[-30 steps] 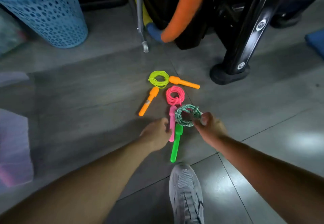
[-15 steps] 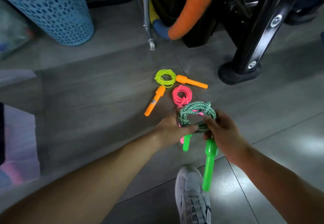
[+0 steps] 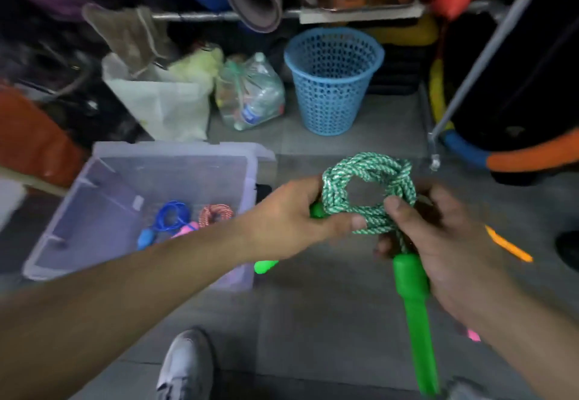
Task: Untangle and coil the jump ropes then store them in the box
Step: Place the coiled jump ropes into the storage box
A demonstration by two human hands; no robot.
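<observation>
A coiled green-and-white jump rope (image 3: 369, 193) with bright green handles is held above the floor between both hands. My left hand (image 3: 291, 218) grips the coil's left side and one handle, whose tip pokes out below my wrist. My right hand (image 3: 438, 236) pinches the coil's right side, and the other green handle (image 3: 413, 312) hangs down from it. The clear plastic box (image 3: 94, 180) stands on the floor to the left. Inside it lie a coiled blue rope (image 3: 170, 219) and a coiled orange-and-white rope (image 3: 216, 213) with pink handles.
A blue mesh basket (image 3: 332, 83) stands behind, beside a bag of plastic bottles (image 3: 250, 95) and a white bag (image 3: 166, 105). An orange handle (image 3: 507, 244) and a pink handle tip (image 3: 473, 335) lie on the floor at right. My grey shoe (image 3: 185, 365) is below.
I lifted the green coiled rope off the floor with both hands, and the view swung left, bringing the clear box into sight. The other ropes on the floor slid to the right.
</observation>
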